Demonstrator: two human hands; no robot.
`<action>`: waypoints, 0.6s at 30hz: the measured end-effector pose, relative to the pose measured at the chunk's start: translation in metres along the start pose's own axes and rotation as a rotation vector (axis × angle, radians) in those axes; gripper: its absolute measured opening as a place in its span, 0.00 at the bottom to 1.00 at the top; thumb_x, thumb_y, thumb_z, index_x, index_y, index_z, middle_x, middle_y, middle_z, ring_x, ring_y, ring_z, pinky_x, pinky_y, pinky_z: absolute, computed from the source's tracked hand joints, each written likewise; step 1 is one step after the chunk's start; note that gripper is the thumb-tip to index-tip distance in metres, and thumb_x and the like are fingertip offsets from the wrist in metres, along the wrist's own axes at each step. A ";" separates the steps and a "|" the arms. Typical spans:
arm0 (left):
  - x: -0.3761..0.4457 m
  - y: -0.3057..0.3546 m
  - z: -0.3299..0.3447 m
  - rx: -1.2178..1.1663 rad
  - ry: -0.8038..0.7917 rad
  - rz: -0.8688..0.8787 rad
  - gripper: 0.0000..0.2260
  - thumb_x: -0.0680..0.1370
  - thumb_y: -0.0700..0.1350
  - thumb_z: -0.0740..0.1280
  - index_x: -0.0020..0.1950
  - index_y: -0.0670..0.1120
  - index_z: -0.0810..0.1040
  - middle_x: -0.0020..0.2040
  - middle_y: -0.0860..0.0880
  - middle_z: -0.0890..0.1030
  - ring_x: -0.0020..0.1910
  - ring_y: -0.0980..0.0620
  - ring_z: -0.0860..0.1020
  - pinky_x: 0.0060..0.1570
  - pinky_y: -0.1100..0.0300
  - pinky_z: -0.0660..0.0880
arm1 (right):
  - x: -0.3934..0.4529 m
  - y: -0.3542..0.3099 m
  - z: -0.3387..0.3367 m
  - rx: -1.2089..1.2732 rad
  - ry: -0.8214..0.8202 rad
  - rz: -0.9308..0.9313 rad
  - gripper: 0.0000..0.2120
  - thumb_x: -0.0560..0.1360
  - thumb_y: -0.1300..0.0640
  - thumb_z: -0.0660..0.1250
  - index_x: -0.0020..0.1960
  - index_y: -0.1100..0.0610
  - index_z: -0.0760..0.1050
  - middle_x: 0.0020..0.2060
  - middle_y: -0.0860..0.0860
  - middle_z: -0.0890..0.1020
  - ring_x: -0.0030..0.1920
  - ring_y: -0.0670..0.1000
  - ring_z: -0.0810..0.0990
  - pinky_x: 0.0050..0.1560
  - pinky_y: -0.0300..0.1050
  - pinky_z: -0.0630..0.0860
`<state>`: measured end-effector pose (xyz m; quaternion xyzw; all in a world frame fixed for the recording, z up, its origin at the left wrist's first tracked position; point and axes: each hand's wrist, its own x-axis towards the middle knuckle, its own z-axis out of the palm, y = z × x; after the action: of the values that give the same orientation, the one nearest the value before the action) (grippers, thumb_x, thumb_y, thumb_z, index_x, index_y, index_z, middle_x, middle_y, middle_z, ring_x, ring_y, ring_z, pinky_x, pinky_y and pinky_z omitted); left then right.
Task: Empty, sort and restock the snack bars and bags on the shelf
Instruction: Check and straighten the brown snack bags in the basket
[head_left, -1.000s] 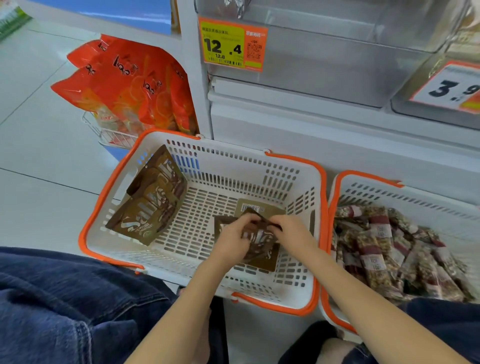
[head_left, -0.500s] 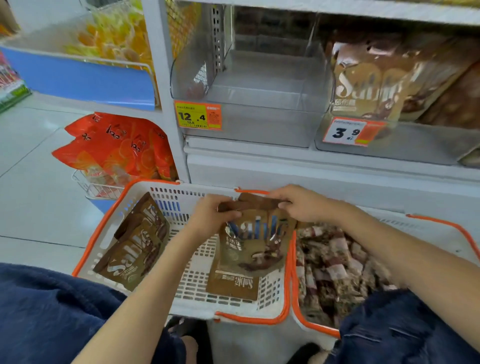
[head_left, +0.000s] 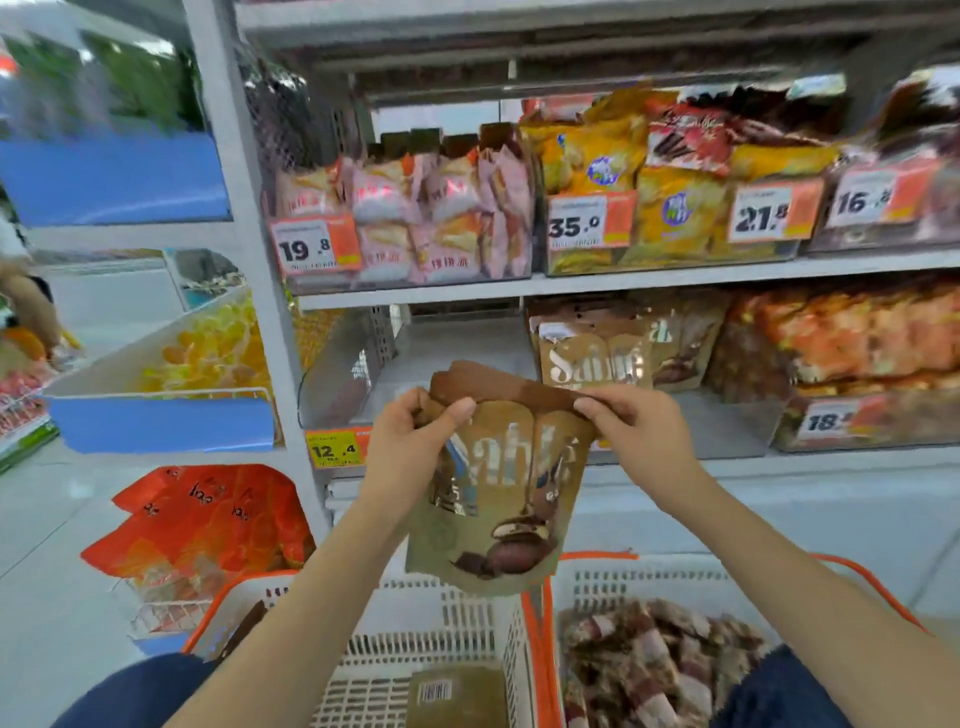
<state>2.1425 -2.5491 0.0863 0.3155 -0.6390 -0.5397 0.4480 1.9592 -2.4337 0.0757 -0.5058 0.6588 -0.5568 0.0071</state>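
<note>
In the middle of the frame both hands held up brown snack bags (head_left: 493, 488), more than one by the doubled top edges, with the printed front facing the camera. The left hand (head_left: 415, 452) had its thumb curled over the upper left corner and its fingers behind; the right hand (head_left: 639, 431) pinched the upper right corner between thumb and fingertips. Gripping only the top seams let the bags hang straight and together, which was probably meant to square them up for standing upright on the shelf.

The bags hung in front of a clear shelf bin (head_left: 415, 358) just above centre, which looked bare on its left part, with a yellow price tag (head_left: 332, 449) on its front lip. In the right part of that same level stood a matching brown bag (head_left: 592, 358), so this looked like the proper slot, and the step in hand appeared to be restocking.

At the bottom of the frame sat a white basket with orange rim (head_left: 457, 623), directly under the hands, with another bag lying barcode up inside it, so more remained to be shelved. Lower right, a second basket (head_left: 649, 577) held a heap of wrapped snack bars (head_left: 654, 665), kept apart from the bags, apparently sorted.
</note>
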 end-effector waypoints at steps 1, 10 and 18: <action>0.003 0.001 0.005 -0.034 0.004 -0.033 0.14 0.72 0.44 0.73 0.41 0.37 0.71 0.38 0.40 0.74 0.27 0.51 0.69 0.27 0.63 0.69 | 0.002 0.000 -0.001 0.033 0.034 0.024 0.07 0.77 0.63 0.66 0.44 0.56 0.82 0.36 0.41 0.82 0.38 0.41 0.80 0.40 0.37 0.78; 0.027 -0.016 0.016 0.142 -0.109 -0.040 0.05 0.76 0.39 0.69 0.41 0.40 0.81 0.33 0.51 0.84 0.31 0.56 0.77 0.37 0.61 0.73 | 0.025 0.013 -0.007 0.127 0.067 0.121 0.17 0.75 0.71 0.64 0.44 0.49 0.81 0.43 0.42 0.83 0.47 0.37 0.80 0.51 0.29 0.75; 0.041 -0.013 0.050 -0.124 -0.004 -0.056 0.08 0.78 0.42 0.66 0.42 0.38 0.80 0.33 0.42 0.77 0.31 0.49 0.72 0.31 0.61 0.70 | 0.037 0.027 -0.030 0.269 -0.039 0.197 0.07 0.77 0.62 0.66 0.48 0.50 0.79 0.34 0.41 0.83 0.34 0.39 0.80 0.33 0.33 0.76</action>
<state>2.0796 -2.5676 0.0823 0.3039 -0.5964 -0.5912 0.4500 1.9056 -2.4406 0.0877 -0.4439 0.6247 -0.6265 0.1421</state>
